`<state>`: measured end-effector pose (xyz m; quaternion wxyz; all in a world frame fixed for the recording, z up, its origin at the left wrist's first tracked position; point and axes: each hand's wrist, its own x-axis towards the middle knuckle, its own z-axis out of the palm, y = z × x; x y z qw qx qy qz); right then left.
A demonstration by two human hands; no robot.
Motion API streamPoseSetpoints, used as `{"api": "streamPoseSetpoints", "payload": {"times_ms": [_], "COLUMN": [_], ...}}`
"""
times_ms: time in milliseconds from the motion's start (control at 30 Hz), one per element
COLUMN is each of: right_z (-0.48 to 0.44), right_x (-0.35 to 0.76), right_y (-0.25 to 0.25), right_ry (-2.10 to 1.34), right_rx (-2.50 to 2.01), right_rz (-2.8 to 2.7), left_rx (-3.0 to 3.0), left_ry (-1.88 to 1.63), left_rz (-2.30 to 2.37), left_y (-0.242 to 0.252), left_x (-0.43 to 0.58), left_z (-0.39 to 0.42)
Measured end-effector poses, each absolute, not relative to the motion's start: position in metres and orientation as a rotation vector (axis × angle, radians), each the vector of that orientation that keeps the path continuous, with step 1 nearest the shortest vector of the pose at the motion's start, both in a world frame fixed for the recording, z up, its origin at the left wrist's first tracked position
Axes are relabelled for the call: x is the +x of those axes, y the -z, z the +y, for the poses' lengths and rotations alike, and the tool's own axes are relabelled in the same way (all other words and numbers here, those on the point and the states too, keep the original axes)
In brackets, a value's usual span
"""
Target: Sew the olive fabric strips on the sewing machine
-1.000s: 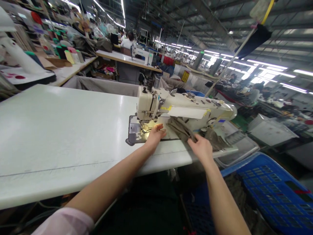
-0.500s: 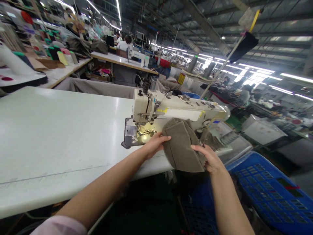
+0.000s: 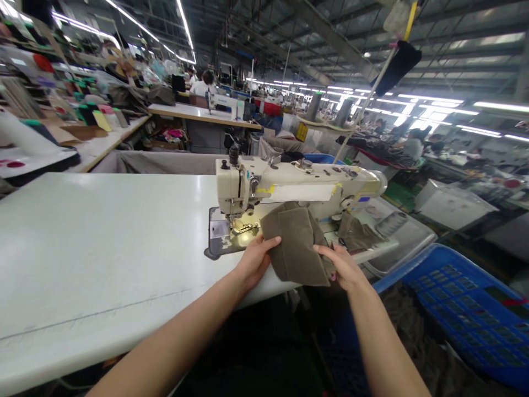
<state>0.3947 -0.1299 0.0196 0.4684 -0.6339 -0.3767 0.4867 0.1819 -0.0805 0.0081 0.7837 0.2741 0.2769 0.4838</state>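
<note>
A folded olive-brown fabric piece (image 3: 293, 242) is held between both hands, in front of the sewing machine (image 3: 297, 182). My left hand (image 3: 256, 262) pinches its left edge, thumb on top and the other fingers underneath. On the right side, my right hand (image 3: 341, 267) grips the fabric's edge with the thumb above; something small and pinkish shows by its lower fingers, too small to make out. Left of the fabric lies the lit needle plate (image 3: 243, 227), beneath the machine head. More brown fabric (image 3: 357, 231) rests right of the piece, near the machine's base.
The white table (image 3: 103, 237) extends to the left. A blue plastic basket (image 3: 463, 309) with brown fabric in it stands at the lower right. Behind the machine are another table (image 3: 194, 112) with a sewing machine, and a seated person (image 3: 202, 85). Thread cones stand at the left.
The view has turned a little, so the machine appears more level. Both hands and the fabric have shifted slightly left in view, still held. More of the basket's contents shows.
</note>
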Motion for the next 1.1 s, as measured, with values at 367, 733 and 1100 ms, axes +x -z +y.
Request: {"api": "streamPoseSetpoints", "payload": {"times_ms": [367, 733, 1100], "right_z": [-0.158, -0.166, -0.119], "right_x": [0.386, 0.421, 0.399], "right_y": [-0.022, -0.049, -0.009], "right_ry": [-0.97, -0.81, -0.857], "right_rx": [-1.618, -1.532, -1.536], "right_rz": [-1.043, -1.111, -0.806], "left_rx": [0.811, 1.42, 2.02], "left_ry": [-0.983, -0.149, -0.811], "left_rz": [0.733, 0.378, 0.815], "left_y": [-0.023, -0.082, -0.083], "left_x": [0.188, 0.17, 0.233], "left_z": [-0.081, -0.041, -0.015]}}
